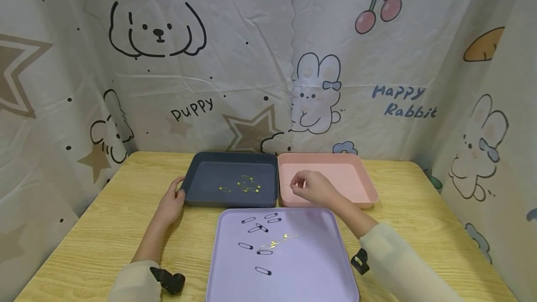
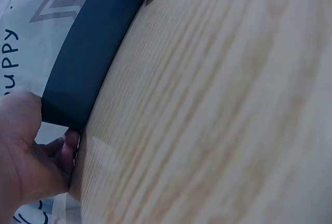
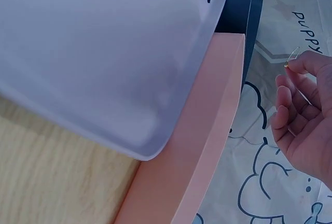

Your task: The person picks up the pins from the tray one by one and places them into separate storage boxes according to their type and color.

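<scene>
In the head view, my right hand is over the pink tray, thumb and fingertips together. The right wrist view shows that hand pinching a gold safety pin. My left hand holds the left side of the dark blue tray; in the left wrist view its fingers curl by the tray's lower edge. Several yellow-looking safety pins lie in the dark tray. On the lavender tray are several black safety pins and a few gold safety pins.
All three trays stand on a wood-grain table; the lavender one is in front of the other two, which sit side by side. A printed curtain hangs behind the table and along its sides.
</scene>
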`<action>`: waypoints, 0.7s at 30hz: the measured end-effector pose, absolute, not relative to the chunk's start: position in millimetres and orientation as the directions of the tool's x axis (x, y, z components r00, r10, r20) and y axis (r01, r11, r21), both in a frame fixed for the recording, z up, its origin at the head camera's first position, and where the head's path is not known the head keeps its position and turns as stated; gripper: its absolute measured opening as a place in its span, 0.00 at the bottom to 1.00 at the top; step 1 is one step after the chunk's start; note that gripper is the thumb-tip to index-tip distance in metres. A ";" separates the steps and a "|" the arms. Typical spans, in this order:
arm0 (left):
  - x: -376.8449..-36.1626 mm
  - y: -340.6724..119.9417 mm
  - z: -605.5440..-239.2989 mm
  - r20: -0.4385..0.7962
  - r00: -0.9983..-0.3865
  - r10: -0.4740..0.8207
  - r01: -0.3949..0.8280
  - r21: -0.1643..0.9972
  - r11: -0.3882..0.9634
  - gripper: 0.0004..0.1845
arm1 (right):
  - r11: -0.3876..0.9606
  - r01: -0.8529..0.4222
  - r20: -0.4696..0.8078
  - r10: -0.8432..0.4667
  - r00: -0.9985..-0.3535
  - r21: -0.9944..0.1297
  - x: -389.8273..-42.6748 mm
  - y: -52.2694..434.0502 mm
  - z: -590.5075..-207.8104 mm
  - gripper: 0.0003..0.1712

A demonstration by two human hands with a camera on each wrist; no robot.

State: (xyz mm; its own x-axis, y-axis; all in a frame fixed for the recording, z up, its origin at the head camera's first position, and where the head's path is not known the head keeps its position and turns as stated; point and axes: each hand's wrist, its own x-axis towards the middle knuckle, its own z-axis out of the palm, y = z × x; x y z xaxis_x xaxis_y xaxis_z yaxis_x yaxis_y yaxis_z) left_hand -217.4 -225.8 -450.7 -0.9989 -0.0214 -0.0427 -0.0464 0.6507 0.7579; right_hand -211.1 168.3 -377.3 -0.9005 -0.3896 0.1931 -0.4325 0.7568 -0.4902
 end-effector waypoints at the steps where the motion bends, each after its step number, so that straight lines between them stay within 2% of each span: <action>1: -217.4 -225.7 -450.8 -0.041 -0.999 -0.022 -0.046 0.757 0.651 0.26 | 0.758 -0.427 0.190 -0.385 -0.903 -0.493 -212.3 167.5 -376.4 0.03; 21: -214.1 -223.9 -446.2 -0.071 -0.997 -0.031 -0.074 0.737 0.672 0.27 | 0.773 -0.422 0.183 -0.383 -0.906 -0.473 -240.4 151.0 -369.8 0.04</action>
